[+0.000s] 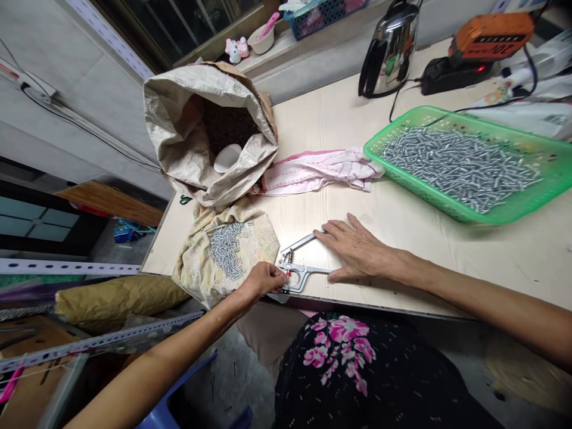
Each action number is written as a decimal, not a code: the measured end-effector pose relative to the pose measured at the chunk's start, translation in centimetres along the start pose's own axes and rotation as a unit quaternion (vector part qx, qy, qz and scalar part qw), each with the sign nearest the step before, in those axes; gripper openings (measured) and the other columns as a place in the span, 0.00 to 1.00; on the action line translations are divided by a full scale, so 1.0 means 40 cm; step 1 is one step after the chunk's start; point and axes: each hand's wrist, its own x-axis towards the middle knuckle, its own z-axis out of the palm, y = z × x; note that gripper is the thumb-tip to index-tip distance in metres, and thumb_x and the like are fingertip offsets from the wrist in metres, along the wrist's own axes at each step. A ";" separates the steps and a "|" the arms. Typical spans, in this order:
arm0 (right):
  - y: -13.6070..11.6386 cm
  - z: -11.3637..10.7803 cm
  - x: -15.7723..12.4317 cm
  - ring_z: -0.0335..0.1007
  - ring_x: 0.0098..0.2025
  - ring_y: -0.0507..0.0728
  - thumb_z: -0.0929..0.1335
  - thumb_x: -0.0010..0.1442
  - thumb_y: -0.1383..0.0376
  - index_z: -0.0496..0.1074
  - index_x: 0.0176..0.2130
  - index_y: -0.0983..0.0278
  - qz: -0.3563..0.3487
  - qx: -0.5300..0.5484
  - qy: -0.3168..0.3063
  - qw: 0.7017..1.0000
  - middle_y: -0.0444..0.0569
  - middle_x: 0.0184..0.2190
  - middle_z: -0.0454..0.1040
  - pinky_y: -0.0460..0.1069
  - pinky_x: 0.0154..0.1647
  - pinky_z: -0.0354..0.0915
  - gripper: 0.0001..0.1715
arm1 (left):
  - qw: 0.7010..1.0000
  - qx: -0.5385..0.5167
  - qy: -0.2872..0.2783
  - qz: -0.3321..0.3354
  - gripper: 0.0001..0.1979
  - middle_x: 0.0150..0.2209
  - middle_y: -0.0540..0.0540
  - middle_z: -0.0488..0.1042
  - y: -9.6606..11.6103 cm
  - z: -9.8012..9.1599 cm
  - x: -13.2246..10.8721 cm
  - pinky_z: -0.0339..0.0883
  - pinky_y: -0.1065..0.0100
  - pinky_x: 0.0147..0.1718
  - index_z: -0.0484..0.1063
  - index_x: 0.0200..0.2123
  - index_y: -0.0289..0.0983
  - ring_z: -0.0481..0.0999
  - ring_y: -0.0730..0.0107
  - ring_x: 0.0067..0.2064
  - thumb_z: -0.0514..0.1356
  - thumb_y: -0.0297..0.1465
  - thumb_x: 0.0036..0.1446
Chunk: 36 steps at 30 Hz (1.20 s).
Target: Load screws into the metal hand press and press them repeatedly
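Observation:
Silver hand-press pliers (306,273) with a spring lie at the table's front edge, their handles spread apart. My right hand (357,247) spans the handles, fingers on the upper one and thumb against the lower one. At the jaws, my left hand (266,279) is closed in a pinch; what its fingertips hold is too small to make out. A bit of red shows beside those fingertips. Left of the pliers, a heap of small silver metal pins (227,250) rests on a patterned yellowish cloth (261,235).
Behind the cloth stands an open woven sack (179,89) with dark contents and a white dish (227,158). A pink-white towel (319,171) lies mid-table. At right are a green basket (420,193) of similar metal pieces, a kettle (393,50) and an orange battery (491,37) on a charger.

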 end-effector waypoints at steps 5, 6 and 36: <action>-0.022 -0.009 -0.010 0.63 0.49 0.69 0.72 0.47 0.45 0.63 0.57 0.68 0.013 -0.015 0.014 1.000 0.61 0.48 0.70 0.71 0.58 0.49 0.47 | 1.000 0.014 0.002 0.001 0.10 0.17 0.50 0.71 0.003 -0.001 0.001 0.63 0.73 0.23 0.75 0.21 0.33 0.70 0.74 0.21 0.65 0.35 0.43; -0.026 -0.010 -0.012 0.63 0.48 0.68 0.72 0.48 0.46 0.63 0.56 0.68 0.016 -0.020 0.016 1.000 0.60 0.47 0.70 0.70 0.58 0.50 0.45 | 1.000 0.029 0.002 0.000 0.10 0.17 0.50 0.71 0.004 0.000 -0.004 0.63 0.73 0.24 0.75 0.21 0.33 0.70 0.73 0.21 0.64 0.35 0.45; -0.052 0.032 -0.039 0.61 0.38 0.59 0.64 0.65 0.63 0.69 0.38 0.66 0.048 0.007 0.068 0.996 0.52 0.36 0.69 0.52 0.39 0.58 0.07 | 0.794 0.344 0.176 0.470 0.16 0.45 0.39 0.76 0.097 0.120 0.055 0.70 0.58 0.45 0.70 0.48 0.35 0.72 0.59 0.47 0.54 0.39 0.65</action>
